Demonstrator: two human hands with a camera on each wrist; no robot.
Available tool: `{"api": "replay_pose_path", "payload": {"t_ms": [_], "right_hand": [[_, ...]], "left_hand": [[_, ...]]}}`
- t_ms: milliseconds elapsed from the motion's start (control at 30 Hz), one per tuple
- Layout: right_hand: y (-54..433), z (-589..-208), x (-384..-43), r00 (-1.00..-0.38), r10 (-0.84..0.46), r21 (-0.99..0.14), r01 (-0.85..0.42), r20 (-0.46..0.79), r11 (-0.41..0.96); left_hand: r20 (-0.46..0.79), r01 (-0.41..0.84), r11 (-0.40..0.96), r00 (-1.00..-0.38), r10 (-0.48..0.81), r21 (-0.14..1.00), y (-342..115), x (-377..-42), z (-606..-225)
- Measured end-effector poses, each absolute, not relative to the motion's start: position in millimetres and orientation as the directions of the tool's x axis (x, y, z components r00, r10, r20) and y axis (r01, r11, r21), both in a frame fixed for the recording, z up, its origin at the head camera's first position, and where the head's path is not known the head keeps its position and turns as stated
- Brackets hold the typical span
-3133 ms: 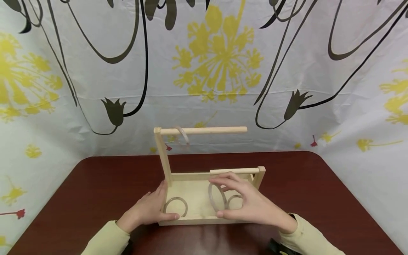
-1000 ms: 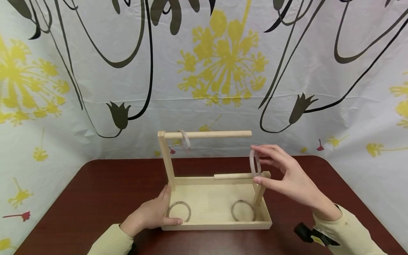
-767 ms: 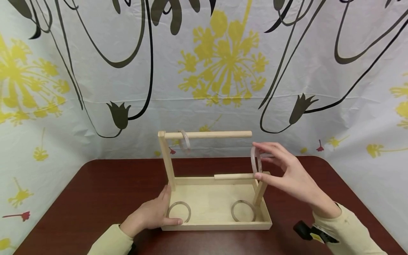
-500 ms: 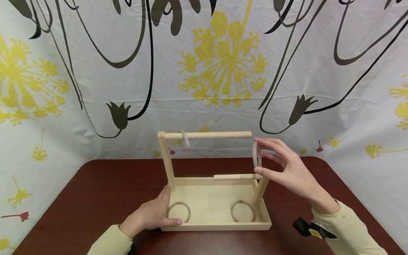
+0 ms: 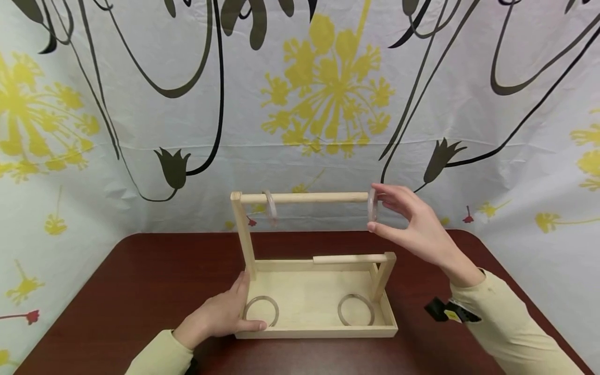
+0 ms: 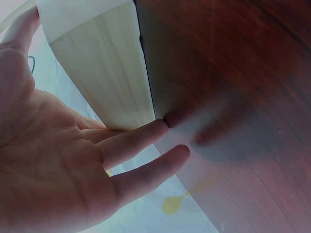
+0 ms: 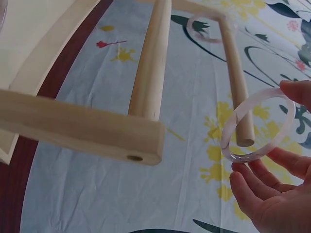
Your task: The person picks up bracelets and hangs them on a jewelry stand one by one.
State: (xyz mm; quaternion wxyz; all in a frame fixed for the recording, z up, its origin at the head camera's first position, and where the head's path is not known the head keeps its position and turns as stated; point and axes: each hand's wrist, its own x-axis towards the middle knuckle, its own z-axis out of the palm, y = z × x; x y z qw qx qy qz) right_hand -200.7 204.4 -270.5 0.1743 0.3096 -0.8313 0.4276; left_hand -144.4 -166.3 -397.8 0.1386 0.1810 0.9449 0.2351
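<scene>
My right hand (image 5: 414, 224) pinches a pale translucent bangle (image 5: 372, 205) upright between thumb and fingertips, level with the free end of the stand's upper rod (image 5: 319, 197). In the right wrist view that rod end shows through the bangle's opening. Another bangle (image 5: 271, 209) hangs on the same rod near the left post. My left hand (image 5: 217, 315) rests against the left side of the wooden tray (image 5: 309, 291), thumb at its front wall. Seen from the left wrist, the fingers are straight against the wood. Two more bangles lie in the tray, one left (image 5: 278, 311), one right (image 5: 355, 295).
A shorter, lower rod (image 5: 347, 259) points left from the right post (image 5: 385, 276) and carries no bangle. The stand sits on a dark red-brown table (image 5: 164, 271). Behind it hangs a flower-patterned white cloth (image 5: 300, 161).
My right hand has lifted the bangle from the tray, past the lower rod at the right, up to the upper rod's end. My left hand has stayed at the tray's left side.
</scene>
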Motion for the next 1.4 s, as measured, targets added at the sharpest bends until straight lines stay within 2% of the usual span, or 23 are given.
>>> {"api": "replay_pose_path", "payload": {"t_ms": [500,833,1100,1400], "right_hand": [[194,-265,-225,-0.731,-0.43,-0.455,-0.673,0.53,0.584],[178,-267,-235,-0.602,-0.549,-0.253,-0.774,0.58,0.581],[171,-264,-235,-0.544,-0.592,-0.154,-0.8,0.594,0.58],[155,-262,-238,-0.444,-0.651,-0.046,-0.845,0.615,0.533]], "left_hand": [[-0.175,0.28,0.822,-0.895,0.41,0.496,-167,-145,-395],[-0.18,0.278,0.817,-0.892,0.415,0.505,-167,-144,-394],[-0.169,0.286,0.817,-0.893,0.416,0.501,-165,-146,-397],[-0.161,0.28,0.818,-0.899,0.407,0.502,-166,-145,-399]]}}
